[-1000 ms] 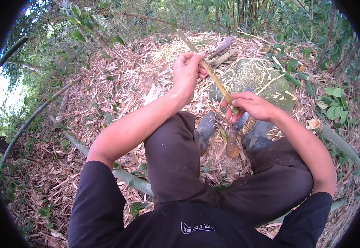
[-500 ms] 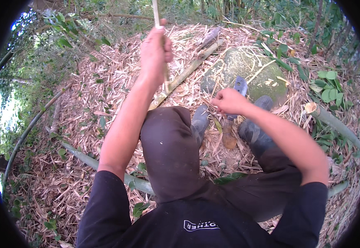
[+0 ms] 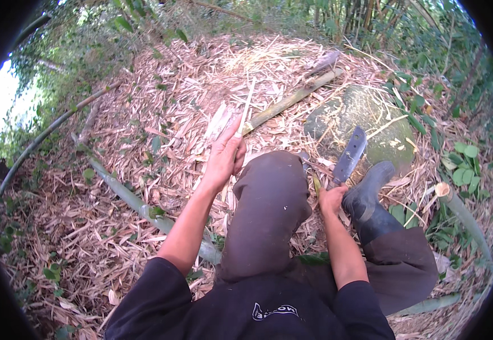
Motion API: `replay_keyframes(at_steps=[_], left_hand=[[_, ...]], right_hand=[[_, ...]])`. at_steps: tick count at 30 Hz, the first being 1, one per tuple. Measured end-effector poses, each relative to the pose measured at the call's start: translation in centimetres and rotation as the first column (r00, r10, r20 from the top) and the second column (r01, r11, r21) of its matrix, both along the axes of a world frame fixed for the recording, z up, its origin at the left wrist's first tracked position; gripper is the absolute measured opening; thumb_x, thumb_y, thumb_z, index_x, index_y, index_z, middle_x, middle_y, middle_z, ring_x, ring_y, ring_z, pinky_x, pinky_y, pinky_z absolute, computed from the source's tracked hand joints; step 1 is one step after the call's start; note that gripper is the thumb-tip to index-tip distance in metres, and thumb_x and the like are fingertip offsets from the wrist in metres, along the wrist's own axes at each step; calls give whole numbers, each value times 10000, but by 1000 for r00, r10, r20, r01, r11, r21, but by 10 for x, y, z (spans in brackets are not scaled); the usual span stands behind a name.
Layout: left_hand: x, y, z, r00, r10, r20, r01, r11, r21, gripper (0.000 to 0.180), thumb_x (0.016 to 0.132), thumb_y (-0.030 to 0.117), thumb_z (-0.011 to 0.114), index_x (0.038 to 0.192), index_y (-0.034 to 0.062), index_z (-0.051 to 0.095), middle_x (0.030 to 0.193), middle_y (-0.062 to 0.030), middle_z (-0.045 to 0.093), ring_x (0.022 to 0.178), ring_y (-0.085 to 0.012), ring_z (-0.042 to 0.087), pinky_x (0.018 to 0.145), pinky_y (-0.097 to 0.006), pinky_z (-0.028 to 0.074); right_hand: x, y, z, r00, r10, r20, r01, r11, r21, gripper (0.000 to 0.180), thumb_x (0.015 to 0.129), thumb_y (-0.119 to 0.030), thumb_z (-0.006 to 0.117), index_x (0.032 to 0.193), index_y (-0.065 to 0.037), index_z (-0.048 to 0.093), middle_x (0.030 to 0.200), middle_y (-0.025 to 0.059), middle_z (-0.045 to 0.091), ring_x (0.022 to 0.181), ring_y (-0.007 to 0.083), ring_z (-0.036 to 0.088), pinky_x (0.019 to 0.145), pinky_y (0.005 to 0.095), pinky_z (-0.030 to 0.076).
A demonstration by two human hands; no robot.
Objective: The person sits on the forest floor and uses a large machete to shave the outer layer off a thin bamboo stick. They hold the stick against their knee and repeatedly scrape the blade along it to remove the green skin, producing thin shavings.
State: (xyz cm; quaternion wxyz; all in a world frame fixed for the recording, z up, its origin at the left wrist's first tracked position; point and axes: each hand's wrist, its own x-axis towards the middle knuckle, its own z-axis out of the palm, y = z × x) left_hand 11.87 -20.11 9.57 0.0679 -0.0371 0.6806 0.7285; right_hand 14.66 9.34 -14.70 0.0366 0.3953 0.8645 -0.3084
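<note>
My left hand is closed round a thin pale bamboo strip, with a finger stretched along it and the strip pointing up and away from me. Between my boots, my right hand grips the handle of a machete, mostly hidden in the fingers. The machete's broad dark blade, with holes near its tip, slants up to the right. Behind the blade sits a mossy rock strewn with pale shavings. My left knee lies between my two hands.
A cut bamboo pole lies just beyond my left hand, toward the rock. Green bamboo stems lie at left and right. My right rubber boot stands beside the machete. Dry shavings and leaves cover the ground; bushes stand behind.
My right hand has come down and taken the machete's handle. My left hand has lowered with the bamboo strip, from upright and high to near my knee. The view has shifted left.
</note>
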Motion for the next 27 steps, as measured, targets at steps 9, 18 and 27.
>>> replay_keyframes(at_steps=[9, 18, 27], left_hand=[[-2, 7, -8, 998, -64, 6, 64, 998, 22, 497, 1035, 193, 378, 1525, 112, 354, 674, 24, 428, 471, -56, 355, 421, -196, 300], [-10, 15, -45, 989, -90, -113, 88, 996, -26, 297, 1037, 182, 448, 1252, 37, 592, 777, 40, 509, 683, -40, 454, 604, -196, 376], [-35, -27, -119, 775, -382, -503, -178, 633, -754, 346, 1007, 235, 515, 1254, -1, 566, 1119, -167, 633, 1013, -271, 570, 899, -388, 452]], right_hand=[[-18, -19, 66, 862, -170, -478, 24, 955, -297, 303, 786, -239, 696, 952, 13, 672, 843, 167, 699, 802, 279, 677, 773, 411, 506], [-69, -47, 180, 431, 629, -646, -580, 742, 336, 404, 800, -434, 694, 807, -35, 633, 712, 120, 640, 656, 302, 639, 650, 409, 484], [-85, -60, 203, 233, 754, -614, -630, 598, 496, 292, 758, -324, 638, 755, -33, 616, 748, 156, 663, 688, 358, 650, 633, 441, 492]])
